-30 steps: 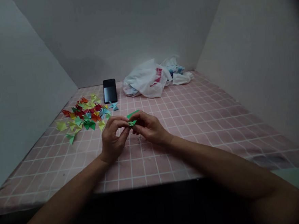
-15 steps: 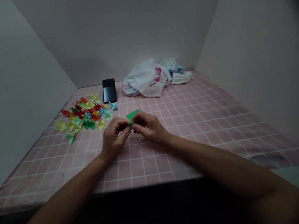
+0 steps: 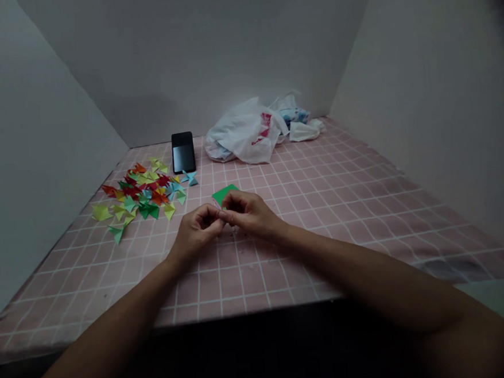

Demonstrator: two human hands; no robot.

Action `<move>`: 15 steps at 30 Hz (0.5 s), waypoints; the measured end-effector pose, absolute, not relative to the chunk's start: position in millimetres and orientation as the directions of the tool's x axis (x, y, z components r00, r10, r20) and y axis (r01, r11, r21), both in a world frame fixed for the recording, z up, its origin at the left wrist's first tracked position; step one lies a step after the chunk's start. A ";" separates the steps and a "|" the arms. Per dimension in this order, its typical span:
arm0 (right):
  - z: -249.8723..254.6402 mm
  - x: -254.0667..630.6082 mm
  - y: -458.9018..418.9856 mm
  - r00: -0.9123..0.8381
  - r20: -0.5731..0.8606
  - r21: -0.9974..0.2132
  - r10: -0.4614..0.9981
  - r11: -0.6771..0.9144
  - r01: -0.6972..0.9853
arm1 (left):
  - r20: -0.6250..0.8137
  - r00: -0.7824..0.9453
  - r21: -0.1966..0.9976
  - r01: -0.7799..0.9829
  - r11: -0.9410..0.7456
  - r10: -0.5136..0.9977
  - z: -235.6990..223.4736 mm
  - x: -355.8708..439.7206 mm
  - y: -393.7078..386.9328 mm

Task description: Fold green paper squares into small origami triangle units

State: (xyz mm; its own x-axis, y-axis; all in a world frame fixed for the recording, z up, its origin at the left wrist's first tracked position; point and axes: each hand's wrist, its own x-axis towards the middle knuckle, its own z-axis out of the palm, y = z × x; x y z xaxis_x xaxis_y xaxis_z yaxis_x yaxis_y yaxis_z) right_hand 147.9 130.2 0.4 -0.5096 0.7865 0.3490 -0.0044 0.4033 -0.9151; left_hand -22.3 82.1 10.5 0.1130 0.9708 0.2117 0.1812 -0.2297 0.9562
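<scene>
Both of my hands meet over the middle of the pink checked tablecloth (image 3: 322, 207). My left hand (image 3: 197, 232) and my right hand (image 3: 247, 213) pinch a small green paper piece (image 3: 224, 193) between their fingertips. The paper's flat upper part sticks up above my fingers; its lower part is hidden by them. Both hands have their fingers curled and closed on the paper.
A pile of several folded paper pieces (image 3: 142, 194) in red, yellow, green and blue lies at the left. A black phone (image 3: 182, 151) lies behind the pile. White plastic bags (image 3: 248, 131) sit at the back. Grey walls enclose the table on three sides.
My hands have sunk a little towards the table and drawn closer together. The green paper now shows a wider flat face above my fingers.
</scene>
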 end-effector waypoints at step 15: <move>2.3 147.8 131.8 -0.461 0.276 -0.955 0.843 0.295 -0.032 | 0.121 0.091 0.992 0.035 -0.125 0.988 1.5 -27.3 85.2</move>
